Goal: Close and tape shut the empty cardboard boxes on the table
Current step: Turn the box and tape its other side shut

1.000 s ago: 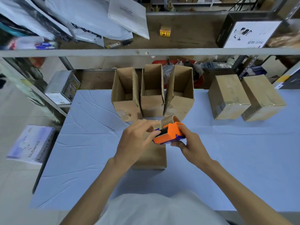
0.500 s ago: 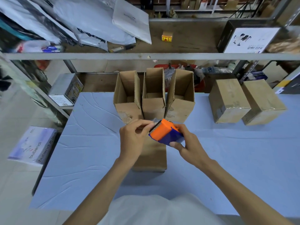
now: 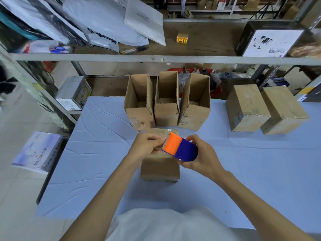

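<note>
A closed cardboard box [image 3: 159,166] lies on the blue table [image 3: 251,162] in front of me. Above it my right hand [image 3: 199,155] grips an orange and blue tape dispenser [image 3: 179,147]. My left hand [image 3: 147,145] pinches the tape end at the dispenser's orange front, over the far part of the box. Behind stand three open boxes side by side: left [image 3: 139,103], middle [image 3: 166,101], right [image 3: 196,105], flaps up. Two taped boxes [image 3: 246,108] [image 3: 283,110] sit at the right.
A metal shelf rail [image 3: 156,58] runs across above the table's far edge, with plastic mailers [image 3: 107,20] and a small yellow box [image 3: 182,38] on the shelf. A grey carton [image 3: 74,94] sits on a lower shelf at left. A white box [image 3: 38,152] lies on the floor.
The dispenser has tipped over so its blue body faces up and has shifted slightly toward me and right. My left hand's fingers moved to its orange front edge. The camera tilted up a little.
</note>
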Demonstrator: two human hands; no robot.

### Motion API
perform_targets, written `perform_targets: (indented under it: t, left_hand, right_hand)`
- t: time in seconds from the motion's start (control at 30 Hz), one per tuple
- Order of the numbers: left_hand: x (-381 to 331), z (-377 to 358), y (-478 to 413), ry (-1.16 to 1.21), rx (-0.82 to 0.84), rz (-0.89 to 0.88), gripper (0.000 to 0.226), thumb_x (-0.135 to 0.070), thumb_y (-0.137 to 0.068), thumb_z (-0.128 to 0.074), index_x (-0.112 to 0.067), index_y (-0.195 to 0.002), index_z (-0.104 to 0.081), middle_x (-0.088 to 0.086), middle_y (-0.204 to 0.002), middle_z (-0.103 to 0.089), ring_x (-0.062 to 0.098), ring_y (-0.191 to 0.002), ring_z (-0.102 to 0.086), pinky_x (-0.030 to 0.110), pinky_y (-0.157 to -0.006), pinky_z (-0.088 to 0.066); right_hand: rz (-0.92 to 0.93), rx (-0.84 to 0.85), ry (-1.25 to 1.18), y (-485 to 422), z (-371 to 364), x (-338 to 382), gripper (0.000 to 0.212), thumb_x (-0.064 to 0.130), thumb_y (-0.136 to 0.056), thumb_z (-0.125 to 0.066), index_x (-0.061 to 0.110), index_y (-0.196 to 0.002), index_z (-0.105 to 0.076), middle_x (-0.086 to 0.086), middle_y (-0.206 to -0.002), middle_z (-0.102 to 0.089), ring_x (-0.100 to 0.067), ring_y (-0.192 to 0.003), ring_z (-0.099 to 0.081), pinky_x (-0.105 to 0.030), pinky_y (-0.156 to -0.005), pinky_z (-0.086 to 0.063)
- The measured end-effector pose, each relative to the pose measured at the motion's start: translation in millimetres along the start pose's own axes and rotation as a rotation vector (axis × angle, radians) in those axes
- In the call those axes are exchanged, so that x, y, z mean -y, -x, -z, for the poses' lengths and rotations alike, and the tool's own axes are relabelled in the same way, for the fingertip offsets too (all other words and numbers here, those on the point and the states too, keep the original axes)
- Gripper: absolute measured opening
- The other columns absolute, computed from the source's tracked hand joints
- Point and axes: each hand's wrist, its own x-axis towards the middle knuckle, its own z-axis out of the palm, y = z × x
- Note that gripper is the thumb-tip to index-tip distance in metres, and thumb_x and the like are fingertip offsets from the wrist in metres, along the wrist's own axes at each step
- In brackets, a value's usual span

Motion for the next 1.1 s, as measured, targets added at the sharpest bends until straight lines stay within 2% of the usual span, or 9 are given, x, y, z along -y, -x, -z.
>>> perform_targets:
  t: [0.2,0.33,0.4,0.5,0.57,0.7,0.8,0.93,1.1]
  left_hand:
    - [14,-13,0,0.058,-0.075,0.137,0.014,-0.02,-0.089,-0.068,-0.007,-0.086,-0.064,0.0,-0.071,-0.065,-0.002,-0.05,-0.063,0.012,-0.048,-0.048]
    - [21,-24,0,0.015,-0.13,0.179,0.023,-0.022,-0.087,-0.071,0.001,-0.088,-0.068,0.005,-0.081,-0.069,0.008,-0.064,-0.067,0.013,-0.049,-0.048]
    - [25,-28,0,-0.029,-0.164,0.179,0.023,-0.025,-0.086,-0.073,-0.003,-0.085,-0.071,0.003,-0.08,-0.07,0.01,-0.067,-0.067,0.014,-0.052,-0.049]
    - [30,-37,2,-0.14,-0.222,0.146,0.018,-0.031,-0.085,-0.071,-0.015,-0.077,-0.072,-0.003,-0.08,-0.07,0.014,-0.077,-0.065,0.028,-0.072,-0.053]
    - [32,-42,4,-0.209,-0.274,0.144,0.016,-0.033,-0.084,-0.07,-0.021,-0.072,-0.071,-0.006,-0.082,-0.07,0.016,-0.082,-0.063,0.032,-0.078,-0.051]
    - [36,-49,8,-0.181,-0.25,0.181,0.019,-0.024,-0.084,-0.069,-0.023,-0.065,-0.069,-0.009,-0.07,-0.068,0.013,-0.067,-0.067,0.032,-0.074,-0.056]
    - [43,-58,13,-0.211,-0.265,0.201,0.023,-0.02,-0.083,-0.066,-0.022,-0.06,-0.069,-0.007,-0.067,-0.068,0.018,-0.071,-0.068,0.034,-0.073,-0.056]
    - [50,-69,19,-0.289,-0.327,0.233,0.022,-0.013,-0.082,-0.057,-0.018,-0.066,-0.071,-0.004,-0.074,-0.069,0.023,-0.078,-0.065,0.036,-0.07,-0.054]
    - [52,-80,24,-0.43,-0.398,0.237,0.028,-0.006,-0.082,-0.05,-0.025,-0.071,-0.068,-0.004,-0.087,-0.07,0.021,-0.084,-0.061,0.025,-0.062,-0.041]
  right_hand:
    - [0.078,0.011,0.037,6,3,-10,0.06,0.036,-0.061,-0.087,0.027,-0.109,-0.052,0.01,-0.102,-0.064,-0.016,-0.088,-0.062,-0.033,-0.07,-0.057]
    - [0.086,0.029,0.077,11,8,-13,0.058,0.035,-0.061,-0.087,0.026,-0.108,-0.054,0.01,-0.1,-0.065,-0.014,-0.085,-0.062,-0.027,-0.069,-0.056]
    - [0.082,0.055,0.095,14,10,-15,0.056,0.037,-0.063,-0.086,0.025,-0.107,-0.054,0.01,-0.098,-0.065,-0.011,-0.082,-0.061,-0.025,-0.068,-0.055]
    - [0.078,0.085,0.136,16,13,-19,0.053,0.044,-0.065,-0.083,0.026,-0.106,-0.055,0.01,-0.095,-0.064,-0.01,-0.077,-0.06,-0.025,-0.066,-0.053]
    - [0.074,0.109,0.154,17,16,-20,0.05,0.048,-0.067,-0.08,0.026,-0.104,-0.055,0.01,-0.09,-0.064,-0.012,-0.073,-0.059,-0.026,-0.064,-0.052]
    - [0.099,0.174,0.206,18,24,-26,0.041,0.048,-0.068,-0.076,0.029,-0.092,-0.05,0.014,-0.077,-0.058,-0.008,-0.063,-0.054,-0.02,-0.055,-0.042]
    - [0.145,0.208,0.267,16,29,-30,0.042,0.053,-0.065,-0.074,0.027,-0.089,-0.051,0.014,-0.075,-0.056,-0.01,-0.062,-0.05,-0.02,-0.054,-0.037]
    - [0.207,0.279,0.278,13,31,-34,0.042,0.048,-0.067,-0.075,0.023,-0.093,-0.054,0.008,-0.081,-0.061,-0.016,-0.066,-0.053,-0.027,-0.058,-0.044]
    - [0.276,0.341,0.302,19,38,-43,0.041,0.052,-0.072,-0.072,0.027,-0.095,-0.049,0.008,-0.082,-0.058,-0.013,-0.066,-0.051,-0.019,-0.056,-0.037]
